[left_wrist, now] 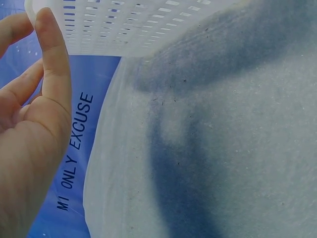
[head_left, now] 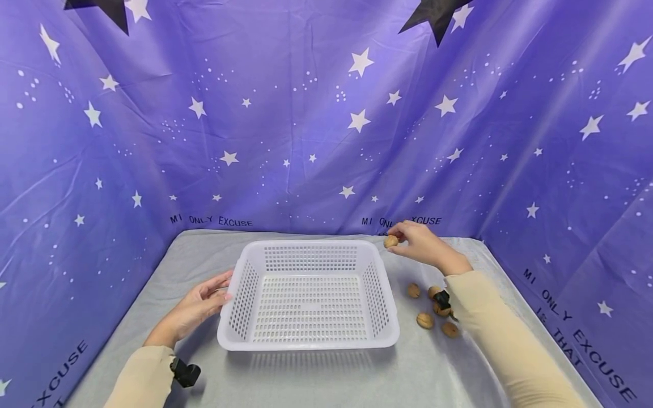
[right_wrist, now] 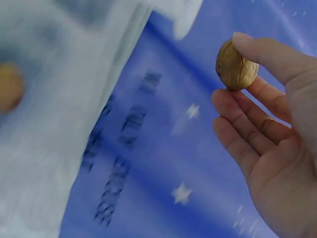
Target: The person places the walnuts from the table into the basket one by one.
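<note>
A white plastic basket [head_left: 308, 345] with perforated walls stands on the table in the middle of the head view. At its left side my left hand [head_left: 190, 310] pinches the rim; in the left wrist view the thumb [left_wrist: 51, 44] presses on that edge. Beyond the basket's back right corner, my right hand [head_left: 422, 245] holds a walnut [head_left: 391, 241] in the air. The right wrist view shows this walnut [right_wrist: 233, 67] between thumb and fingertips, the other fingers loosely extended.
Several walnuts [head_left: 425, 321] lie on the table right of the basket, some partly hidden by the right wrist's black camera [head_left: 442, 300]. Grey cloth [head_left: 285, 385] covers the table. Purple star-patterned curtains [head_left: 296, 141] enclose its back and sides.
</note>
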